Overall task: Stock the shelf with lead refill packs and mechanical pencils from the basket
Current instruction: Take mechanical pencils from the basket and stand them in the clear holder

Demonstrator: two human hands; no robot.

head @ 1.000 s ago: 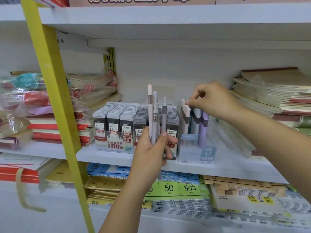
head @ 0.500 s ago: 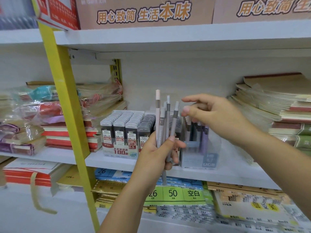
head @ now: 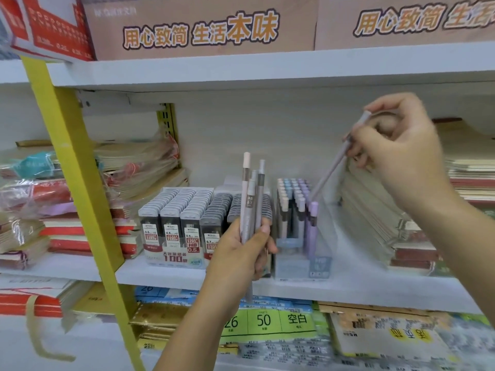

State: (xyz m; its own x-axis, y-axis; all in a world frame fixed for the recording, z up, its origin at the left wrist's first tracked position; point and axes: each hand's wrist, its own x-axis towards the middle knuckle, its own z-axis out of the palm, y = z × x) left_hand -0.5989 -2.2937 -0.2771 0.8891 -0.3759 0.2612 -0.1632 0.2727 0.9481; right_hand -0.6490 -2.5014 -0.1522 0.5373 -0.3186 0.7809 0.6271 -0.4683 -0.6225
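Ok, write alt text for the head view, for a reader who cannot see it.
A person's right hand pinches one pale mechanical pencil, tip down, over a clear pencil display box on a white shelf; the left hand grips three more pencils upright in front of lead refill packs.

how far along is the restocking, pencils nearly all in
Looks done: lead refill packs stand in full rows, and the pencil box is mostly full. In hand: the right hand pinches a single pencil, tilted, tip over the box. Left: the left hand grips at least three spare pencils. The basket is out of view, so its remainder is unknown.
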